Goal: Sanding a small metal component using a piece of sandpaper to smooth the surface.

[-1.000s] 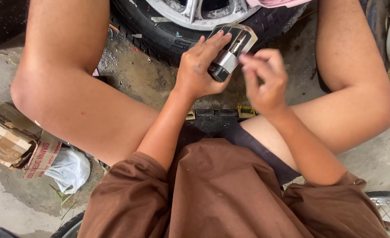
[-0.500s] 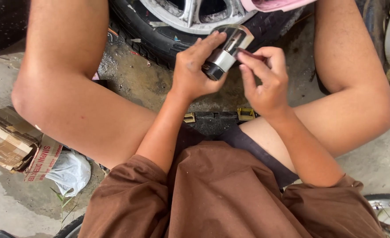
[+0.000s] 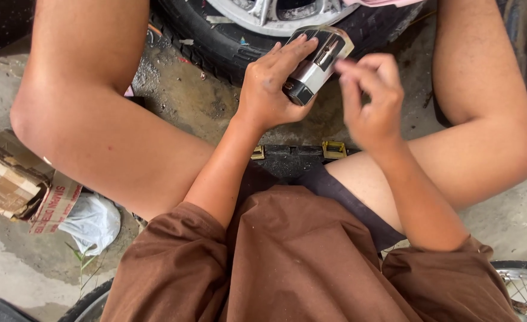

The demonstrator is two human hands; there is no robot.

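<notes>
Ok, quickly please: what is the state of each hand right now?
Left hand: closed around a small black and silver metal cylinder in clear plastic packaging.
Right hand: fingers curled, holding nothing, just beside the package; contact cannot be told.

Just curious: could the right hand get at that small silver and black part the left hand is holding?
Probably yes. The right hand hovers right beside the silver and black part gripped in the left hand, and its right side is uncovered, with nothing between them.
</notes>
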